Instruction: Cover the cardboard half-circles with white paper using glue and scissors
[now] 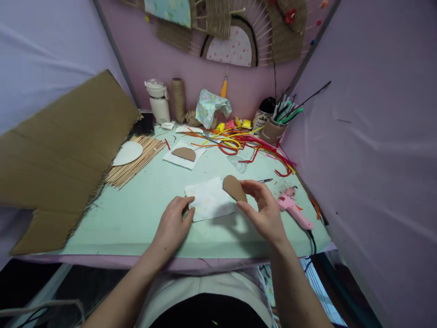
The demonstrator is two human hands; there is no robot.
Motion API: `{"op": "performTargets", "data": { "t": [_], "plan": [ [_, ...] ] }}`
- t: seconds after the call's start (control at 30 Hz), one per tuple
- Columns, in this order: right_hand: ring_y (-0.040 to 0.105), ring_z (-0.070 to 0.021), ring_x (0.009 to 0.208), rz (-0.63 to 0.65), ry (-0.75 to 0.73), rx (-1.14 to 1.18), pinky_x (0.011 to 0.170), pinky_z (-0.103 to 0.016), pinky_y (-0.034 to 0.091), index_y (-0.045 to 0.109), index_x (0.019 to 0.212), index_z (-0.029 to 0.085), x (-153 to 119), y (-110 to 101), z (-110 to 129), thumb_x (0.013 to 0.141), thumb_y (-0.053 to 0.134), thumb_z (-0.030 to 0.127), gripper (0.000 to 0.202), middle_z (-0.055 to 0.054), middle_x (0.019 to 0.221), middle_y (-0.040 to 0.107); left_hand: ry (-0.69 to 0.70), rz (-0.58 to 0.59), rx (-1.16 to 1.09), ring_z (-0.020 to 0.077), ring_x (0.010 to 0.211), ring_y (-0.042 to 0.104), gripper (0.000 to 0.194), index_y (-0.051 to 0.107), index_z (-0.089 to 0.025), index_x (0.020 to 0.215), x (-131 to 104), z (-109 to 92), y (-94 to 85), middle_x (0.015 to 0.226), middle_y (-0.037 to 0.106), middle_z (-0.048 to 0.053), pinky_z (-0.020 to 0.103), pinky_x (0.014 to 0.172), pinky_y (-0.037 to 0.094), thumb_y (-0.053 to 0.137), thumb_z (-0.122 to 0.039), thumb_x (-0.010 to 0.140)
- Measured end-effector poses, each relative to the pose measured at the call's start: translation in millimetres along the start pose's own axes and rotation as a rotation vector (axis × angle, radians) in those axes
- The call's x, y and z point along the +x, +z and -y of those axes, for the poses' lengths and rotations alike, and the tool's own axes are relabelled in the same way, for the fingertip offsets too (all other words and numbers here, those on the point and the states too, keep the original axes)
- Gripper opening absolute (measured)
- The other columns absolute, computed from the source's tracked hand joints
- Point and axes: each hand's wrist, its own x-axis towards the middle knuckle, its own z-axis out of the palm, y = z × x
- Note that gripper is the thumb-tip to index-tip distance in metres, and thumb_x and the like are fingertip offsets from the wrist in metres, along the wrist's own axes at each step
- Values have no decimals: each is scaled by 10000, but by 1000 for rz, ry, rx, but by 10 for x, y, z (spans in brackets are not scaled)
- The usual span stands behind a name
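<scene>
A black top (205, 314) is nearest, before the cloth (210, 200). The table (136, 228) spreads around it, cardboard (68, 150) to its left. The left hand (175, 216) touches the cloth's left edge, whether pinching I cannot tell; the right hand (265, 213) pinches a half-disc (233, 187) over its right end.

Forearms (294, 278) reaching forward, left hand (175, 217) low, perhaps pinching, right hand (263, 212) gripping, fingers (255, 186) curved

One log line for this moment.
left hand: at white sheet, left edge | right hand: holding brown half-disc at sheet's right end | glue gun: on table, right
</scene>
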Motion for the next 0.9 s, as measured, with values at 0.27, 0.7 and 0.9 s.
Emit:
{"op": "performTargets", "data": {
  "t": [0.27,0.7,0.9],
  "plan": [
    [529,-235,1125,399,-102,-423,960,-415,429,481,1244,221,293,292,-237,800,642,308,480,-89,1230,576,318,-88,297,270,1157,476,305,568,-165,1152,-256,-69,18,1205,547,141,435,929,396,485,-168,858],
    [493,-242,1155,586,-103,-573,986,-423,396,470,1269,210,335,455,-211,791,634,200,505,-97,1239,564,336,-44,278,277,1135,497,249,598,-154,1091,-441,-42,145,1153,581,147,453,908,390,488,-183,870],
    [402,-240,1272,569,-156,-548,1035,-447,356,417,1325,236,304,432,-226,806,611,212,555,-113,1381,443,315,-54,197,252,1076,501,226,596,-184,1072,-431,-42,46,1100,571,114,437,898,396,497,-184,869]
  ]
}}
